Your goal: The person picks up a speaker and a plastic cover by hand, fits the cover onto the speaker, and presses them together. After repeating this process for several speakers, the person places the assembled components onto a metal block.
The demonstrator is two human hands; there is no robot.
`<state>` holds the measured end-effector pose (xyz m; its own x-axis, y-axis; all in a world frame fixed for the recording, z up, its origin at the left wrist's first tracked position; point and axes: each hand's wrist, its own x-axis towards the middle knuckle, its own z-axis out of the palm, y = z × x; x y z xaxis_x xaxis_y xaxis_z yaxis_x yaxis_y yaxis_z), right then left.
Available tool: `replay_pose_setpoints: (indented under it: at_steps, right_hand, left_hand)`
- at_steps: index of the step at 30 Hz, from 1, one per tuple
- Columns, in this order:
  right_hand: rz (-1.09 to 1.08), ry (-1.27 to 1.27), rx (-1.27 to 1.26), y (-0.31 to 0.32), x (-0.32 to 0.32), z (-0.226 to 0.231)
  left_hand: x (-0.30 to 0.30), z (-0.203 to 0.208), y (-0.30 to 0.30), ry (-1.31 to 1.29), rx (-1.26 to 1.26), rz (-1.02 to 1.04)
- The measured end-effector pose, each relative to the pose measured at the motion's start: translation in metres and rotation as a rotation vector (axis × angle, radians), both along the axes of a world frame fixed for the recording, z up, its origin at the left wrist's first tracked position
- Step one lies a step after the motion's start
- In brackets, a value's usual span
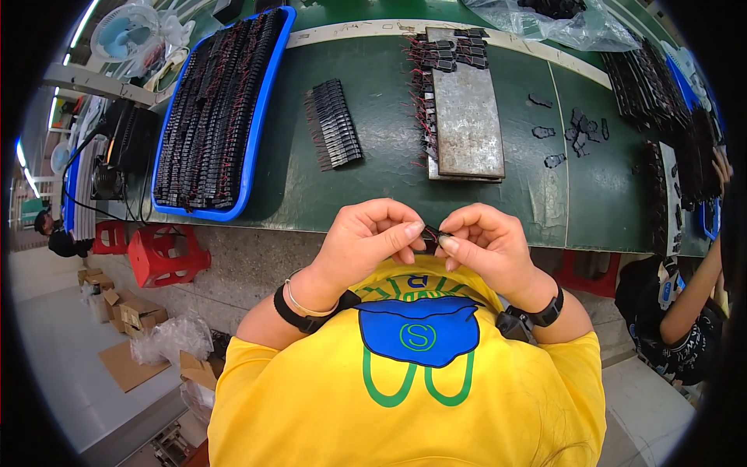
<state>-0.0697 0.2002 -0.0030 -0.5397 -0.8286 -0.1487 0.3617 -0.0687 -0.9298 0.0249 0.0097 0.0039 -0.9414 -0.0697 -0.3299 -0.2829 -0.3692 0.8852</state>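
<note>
My left hand (372,237) and my right hand (484,240) meet close to my chest, just in front of the green table's (327,187) near edge. Both pinch one small black part (433,236) with thin wires between thumbs and fingertips. Most of the part is hidden by my fingers. On the table ahead lies a short row of similar black parts (333,124) with red wires. A grey metal plate (465,117) lies further right, with more black parts along its left side and top.
A blue tray (261,124) packed with rows of black parts sits at the left. Loose black pieces (572,128) lie right of the plate. Another person (689,303) works at the right. Red stools (159,253), cardboard boxes (132,311) and a fan (124,35) stand at the left.
</note>
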Motion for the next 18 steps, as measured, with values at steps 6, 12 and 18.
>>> replay_pose_setpoints:
  at_steps: [6,12,18]
  right_hand:
    - [-0.017,-0.005,0.000,-0.0003,-0.0004,-0.0019]
    - [-0.043,-0.004,-0.016,0.0007,0.0000,-0.0028]
    - [-0.071,0.002,-0.041,0.0016,0.0010,-0.0028]
  left_hand:
    - [-0.0020,-0.0002,0.0007,0.015,-0.004,-0.004]
    - [0.0000,-0.0025,0.0045,0.080,-0.048,0.044]
    - [-0.0009,-0.0063,0.0047,0.082,0.048,0.054]
